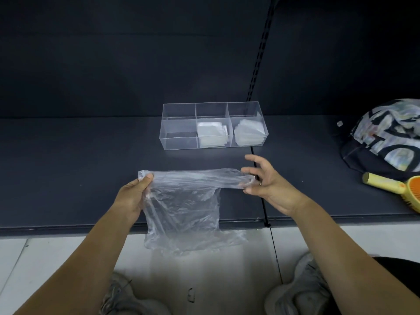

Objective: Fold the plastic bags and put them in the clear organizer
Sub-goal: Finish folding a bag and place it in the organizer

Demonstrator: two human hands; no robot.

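A clear plastic bag [184, 208] is stretched between my hands above the front of the dark shelf. My left hand [134, 196] pinches its left end and my right hand [266, 180] grips its right end; the rest of the bag hangs down past the shelf edge. Behind it stands the clear organizer [179, 142] with three compartments. Folded bags [210, 134] lie in the middle compartment and more folded bags [250, 133] in the right one. The left compartment holds nothing.
A dark shelf [68, 178] carries everything, its front edge near my forearms. At the right lie a patterned cap [384, 142] and a yellow and orange brush [395, 189]. Below are a white tiled floor and my shoes [304, 289].
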